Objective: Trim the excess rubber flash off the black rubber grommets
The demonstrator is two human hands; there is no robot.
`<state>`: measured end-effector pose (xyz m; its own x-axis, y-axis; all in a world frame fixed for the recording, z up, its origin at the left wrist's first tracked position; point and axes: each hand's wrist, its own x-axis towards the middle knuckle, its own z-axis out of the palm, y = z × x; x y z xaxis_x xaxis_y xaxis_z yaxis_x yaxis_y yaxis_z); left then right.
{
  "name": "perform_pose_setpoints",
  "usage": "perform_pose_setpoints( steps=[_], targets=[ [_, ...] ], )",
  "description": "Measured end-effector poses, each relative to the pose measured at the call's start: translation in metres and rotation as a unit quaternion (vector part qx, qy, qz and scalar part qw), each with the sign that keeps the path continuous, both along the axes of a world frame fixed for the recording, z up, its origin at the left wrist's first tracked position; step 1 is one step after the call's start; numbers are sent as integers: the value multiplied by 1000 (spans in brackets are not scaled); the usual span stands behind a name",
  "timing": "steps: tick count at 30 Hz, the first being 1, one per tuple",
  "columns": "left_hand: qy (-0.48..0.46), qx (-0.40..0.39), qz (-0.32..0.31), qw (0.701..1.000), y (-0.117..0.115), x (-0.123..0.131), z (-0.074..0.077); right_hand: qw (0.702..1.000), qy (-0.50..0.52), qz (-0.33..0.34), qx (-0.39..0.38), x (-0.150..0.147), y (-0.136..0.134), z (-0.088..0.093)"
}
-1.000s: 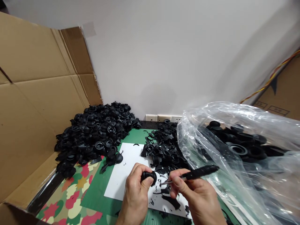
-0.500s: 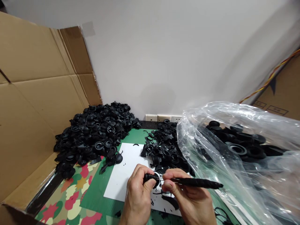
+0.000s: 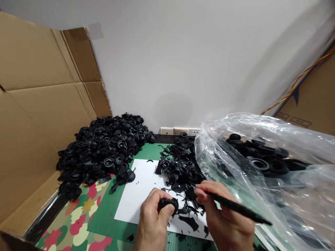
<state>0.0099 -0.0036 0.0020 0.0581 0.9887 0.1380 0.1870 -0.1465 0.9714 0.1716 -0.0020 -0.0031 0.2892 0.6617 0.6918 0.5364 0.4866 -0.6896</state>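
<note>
A round black rubber part (image 3: 172, 204) is pinched between the thumb and fingers of my left hand (image 3: 154, 219), over the lower part of a white sheet (image 3: 141, 181). To its right, my right hand (image 3: 225, 212) grips a slim tool with a black-wrapped handle (image 3: 243, 211), whose rear end points down to the right. The tool's tip is apart from the rubber part, over black scraps. Black trimmings (image 3: 188, 221) lie on the sheet between and beyond my hands.
A large heap of black rubber parts (image 3: 104, 143) rises at the left beside a cardboard wall (image 3: 39, 122). Another pile (image 3: 180, 160) sits behind my hands. A clear plastic bag (image 3: 222, 153) with black parts lies at the right. Wall sockets (image 3: 180, 131) are at the back.
My right hand has drawn the tool away from the black part, to the right, and its handle now slants more downward. My left hand still holds the part in nearly the same place.
</note>
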Motion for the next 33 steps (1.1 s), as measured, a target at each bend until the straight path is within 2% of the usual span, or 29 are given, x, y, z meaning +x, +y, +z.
perform_pose_setpoints(
  steps=[3, 5, 10, 14, 19, 23, 27, 30, 33],
  targets=[
    [-10, -19, 9, 1000, 3, -3, -3, 980, 146, 19, -131, -3, -3, 6],
    [-12, -19, 12, 1000, 3, -4, -3, 959, 215, 49, -176, -8, -7, 10],
    [-1, -9, 10, 1000, 2, -2, -1, 934, 293, 104, -177, -22, -13, 11],
    [22, 8, 2, 1000, 3, -1, 1, 928, 295, 149, -174, -26, -14, 5],
    [34, 24, -1, 999, 3, 0, 2, 931, 287, 157, -163, -28, -13, -3],
    [29, 25, 5, 999, 3, 0, 3, 940, 265, 158, -146, -29, -12, -5],
    [11, 20, 12, 1000, 3, 0, 0, 962, 194, 175, -81, -29, -10, -7],
    [-16, 18, 0, 1000, 0, 2, -2, 986, 54, 159, 19, -26, -10, -10],
    [-40, 15, -15, 999, -5, 6, -2, 988, -90, 83, 93, -17, -9, -9]
  ],
)
